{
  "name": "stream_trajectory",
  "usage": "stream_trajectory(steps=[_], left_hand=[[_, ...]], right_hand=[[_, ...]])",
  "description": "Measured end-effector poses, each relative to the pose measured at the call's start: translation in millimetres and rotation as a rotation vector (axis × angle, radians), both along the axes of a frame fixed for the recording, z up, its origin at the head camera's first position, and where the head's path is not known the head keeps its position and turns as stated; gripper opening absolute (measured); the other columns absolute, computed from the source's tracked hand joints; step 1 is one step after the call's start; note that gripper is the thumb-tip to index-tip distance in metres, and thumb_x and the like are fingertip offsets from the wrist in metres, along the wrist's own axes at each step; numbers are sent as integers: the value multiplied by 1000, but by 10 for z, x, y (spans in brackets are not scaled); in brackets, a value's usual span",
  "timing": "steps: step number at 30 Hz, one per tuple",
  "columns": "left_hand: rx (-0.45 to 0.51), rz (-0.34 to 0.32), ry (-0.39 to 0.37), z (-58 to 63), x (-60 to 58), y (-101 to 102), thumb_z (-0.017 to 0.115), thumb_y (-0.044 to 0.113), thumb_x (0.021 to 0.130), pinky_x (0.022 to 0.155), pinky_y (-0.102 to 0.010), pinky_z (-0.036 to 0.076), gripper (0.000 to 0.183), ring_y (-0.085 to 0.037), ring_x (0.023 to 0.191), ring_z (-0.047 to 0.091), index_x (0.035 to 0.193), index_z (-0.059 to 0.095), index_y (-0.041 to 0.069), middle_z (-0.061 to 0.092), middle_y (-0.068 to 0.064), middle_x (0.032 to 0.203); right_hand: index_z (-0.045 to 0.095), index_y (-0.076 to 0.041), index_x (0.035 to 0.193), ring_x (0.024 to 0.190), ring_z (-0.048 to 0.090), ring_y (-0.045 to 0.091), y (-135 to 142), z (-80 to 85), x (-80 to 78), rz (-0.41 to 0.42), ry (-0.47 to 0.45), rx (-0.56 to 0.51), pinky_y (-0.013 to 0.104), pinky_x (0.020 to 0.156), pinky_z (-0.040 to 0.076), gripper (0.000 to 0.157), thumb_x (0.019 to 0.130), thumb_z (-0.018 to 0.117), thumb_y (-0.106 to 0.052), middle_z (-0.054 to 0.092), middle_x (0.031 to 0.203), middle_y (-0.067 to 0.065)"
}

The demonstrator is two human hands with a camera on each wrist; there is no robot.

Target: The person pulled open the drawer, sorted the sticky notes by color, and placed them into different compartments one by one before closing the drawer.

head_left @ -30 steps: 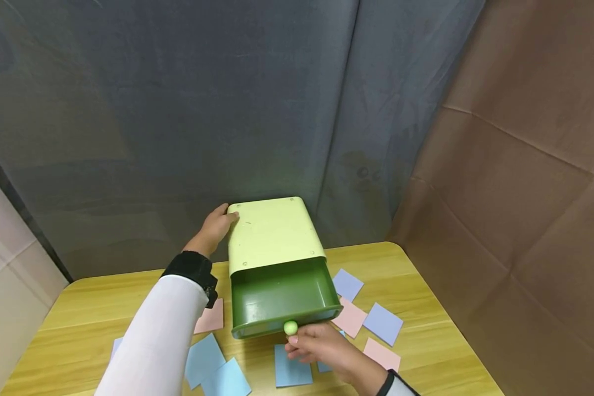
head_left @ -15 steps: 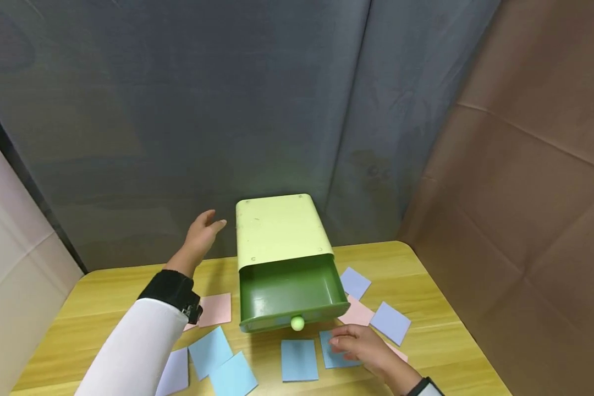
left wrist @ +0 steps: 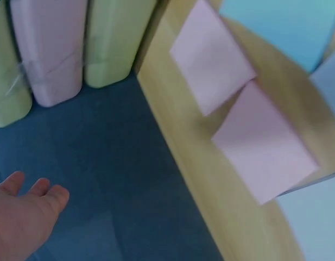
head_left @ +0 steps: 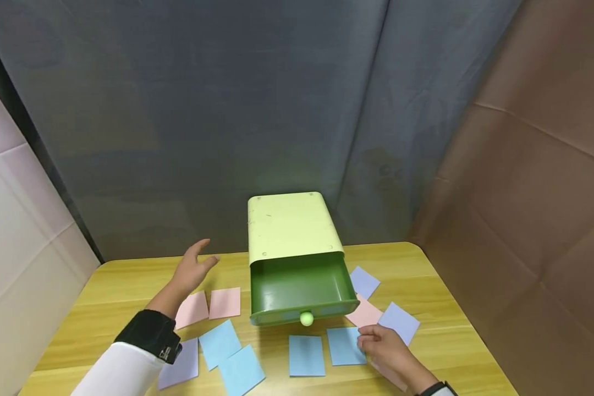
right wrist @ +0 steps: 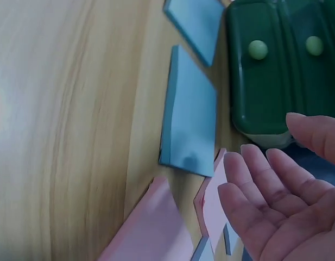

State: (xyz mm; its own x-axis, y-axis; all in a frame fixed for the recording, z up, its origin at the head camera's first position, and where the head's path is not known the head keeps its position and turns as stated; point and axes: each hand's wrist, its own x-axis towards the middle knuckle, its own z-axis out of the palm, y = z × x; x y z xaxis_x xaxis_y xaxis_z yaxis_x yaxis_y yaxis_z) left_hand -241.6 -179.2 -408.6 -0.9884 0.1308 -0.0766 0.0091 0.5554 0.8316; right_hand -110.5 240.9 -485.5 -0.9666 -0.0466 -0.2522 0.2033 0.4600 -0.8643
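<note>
The right hand (head_left: 388, 352), in front of and to the right of the drawer unit (head_left: 295, 225), has its fingers loosely extended and its thumb apart; whether it touches the blue pad (head_left: 344, 346) at its fingertips or the pink pad (head_left: 389, 377) beneath cannot be told. The left hand (head_left: 190, 272) hangs spread to the left of the unit, thumb well away from the fingers. The unit's green drawer (head_left: 302, 286) is pulled out, its round knob (head_left: 306, 319) facing front. Another blue pad (head_left: 307, 357) lies before the unit; to its right are more pink and lilac pads (head_left: 400, 320), to its left two pink, two blue and one lilac. All rest on the wood-grain bench (head_left: 457, 352). Dark grey cloth (head_left: 227, 110) hangs behind the unit, brown cloth (head_left: 524, 165) to its right, white cloth (head_left: 25, 220) to its left. One second ago the left hand gripped the unit's upper left side and the right hand was at the knob; both have since moved off, while the drawer stays out
</note>
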Motion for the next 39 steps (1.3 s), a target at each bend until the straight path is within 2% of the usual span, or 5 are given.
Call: stream_trajectory(steps=[9, 23, 28, 33, 39], left_hand=[[-84, 1, 11, -258, 339, 83, 57, 20, 95, 109, -68, 21, 66, -51, 139, 18, 149, 26, -2, 20, -30, 153], [-199, -67, 159, -630, 928, 193, 71, 18, 87, 105, -61, 35, 68, -46, 138, 28, 145, 39, 2, 35, -22, 149], [-237, -94, 219, -733, 1048, 326, 75, 16, 82, 103, -55, 41, 67, -40, 134, 37, 140, 46, 3, 41, -18, 145], [-266, -169, 278, -802, 1134, 442, 75, 18, 80, 95, -53, 47, 66, -39, 129, 43, 138, 47, 1, 44, -17, 143], [-330, -320, 310, -777, 1233, 551, 72, 24, 85, 92, -52, 49, 67, -38, 131, 42, 141, 43, 0, 40, -18, 145]], right_hand=[[60, 10, 116, 100, 62, 32, 2, -28, -80, 61, 78, 156, 45, 85, 53, 37, 83, 70, -4, 67, 104, 13], [66, 4, 111, 110, 58, 40, -117, -132, -177, 231, 238, 380, 56, 92, 47, 43, 71, 80, -1, 64, 115, 18], [67, 4, 111, 110, 58, 40, -178, -147, -243, 328, 303, 430, 57, 93, 46, 44, 70, 81, -3, 64, 114, 17], [66, 1, 113, 112, 57, 41, -243, -141, -309, 450, 375, 458, 56, 91, 47, 48, 68, 83, -6, 64, 118, 17], [65, 2, 116, 112, 57, 40, -315, -138, -348, 529, 434, 525, 53, 91, 48, 59, 61, 84, -4, 62, 120, 20]])
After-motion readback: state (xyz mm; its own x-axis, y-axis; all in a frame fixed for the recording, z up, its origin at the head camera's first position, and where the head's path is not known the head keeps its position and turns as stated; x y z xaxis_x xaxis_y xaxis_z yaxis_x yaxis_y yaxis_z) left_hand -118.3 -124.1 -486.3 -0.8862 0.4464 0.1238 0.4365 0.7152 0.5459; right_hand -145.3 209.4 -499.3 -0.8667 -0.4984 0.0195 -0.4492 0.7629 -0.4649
